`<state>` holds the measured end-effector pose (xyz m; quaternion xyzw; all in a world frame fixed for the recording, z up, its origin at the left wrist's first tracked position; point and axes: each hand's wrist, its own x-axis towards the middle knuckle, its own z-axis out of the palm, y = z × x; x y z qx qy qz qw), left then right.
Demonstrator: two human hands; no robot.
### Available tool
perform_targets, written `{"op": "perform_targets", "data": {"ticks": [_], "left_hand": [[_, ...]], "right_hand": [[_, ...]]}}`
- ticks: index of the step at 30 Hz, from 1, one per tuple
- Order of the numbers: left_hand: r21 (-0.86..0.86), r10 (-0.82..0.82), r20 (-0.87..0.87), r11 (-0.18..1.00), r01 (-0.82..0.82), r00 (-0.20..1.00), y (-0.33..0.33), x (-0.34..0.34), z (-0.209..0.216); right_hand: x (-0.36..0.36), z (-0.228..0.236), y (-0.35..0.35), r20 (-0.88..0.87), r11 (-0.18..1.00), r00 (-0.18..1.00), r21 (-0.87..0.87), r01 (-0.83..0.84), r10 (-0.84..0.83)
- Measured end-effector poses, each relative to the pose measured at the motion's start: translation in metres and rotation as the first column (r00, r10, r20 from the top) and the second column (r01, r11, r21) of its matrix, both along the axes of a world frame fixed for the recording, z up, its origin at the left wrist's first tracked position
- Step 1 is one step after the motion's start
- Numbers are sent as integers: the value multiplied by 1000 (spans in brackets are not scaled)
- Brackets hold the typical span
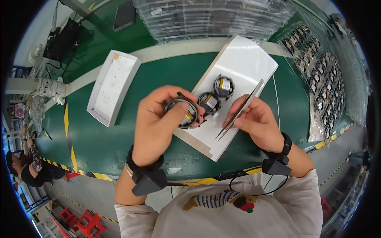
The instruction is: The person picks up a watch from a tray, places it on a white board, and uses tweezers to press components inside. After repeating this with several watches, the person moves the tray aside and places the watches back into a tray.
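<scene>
In my left hand I hold a round black watch-case-like part, its fingers wrapped round the rim and the thumb across its face. A yellow and silver patch shows inside the ring. My right hand pinches a pair of metal tweezers, tips pointing down and to the left over a white board. Two more such round parts lie on the board between my hands: one farther off and one nearer. Both have a labelled yellow, black and silver middle.
A shallow white box lies to the left on the green table. Stacked clear plastic trays stand at the back. At right, a tray holds many similar round parts. Yellow-black tape marks the near edge. A person is at far left.
</scene>
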<state>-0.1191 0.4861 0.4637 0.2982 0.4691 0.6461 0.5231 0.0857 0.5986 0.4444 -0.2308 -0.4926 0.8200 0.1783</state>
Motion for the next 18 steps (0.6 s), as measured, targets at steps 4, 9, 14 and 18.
{"op": "perform_targets", "data": {"ticks": [4, 9, 14, 18], "left_hand": [[-67, 8, -70, 998, -13, 998, 2, -3, 6], [-203, -109, -180, 977, 72, 978, -4, 6, 9], [-335, -383, -195, 891, 305, 903, -24, 11, -9], [-330, -465, -296, 870, 368, 834, -30, 13, -22]], "right_hand": [[1, 0, -12, 125, 989, 982, 20, -145, 141], [1, -2, -17, 234, 947, 959, 236, -217, 161], [5, -5, -16, 192, 930, 964, 281, -235, 185], [4, 0, -15, 194, 906, 958, 329, -266, 211]]}}
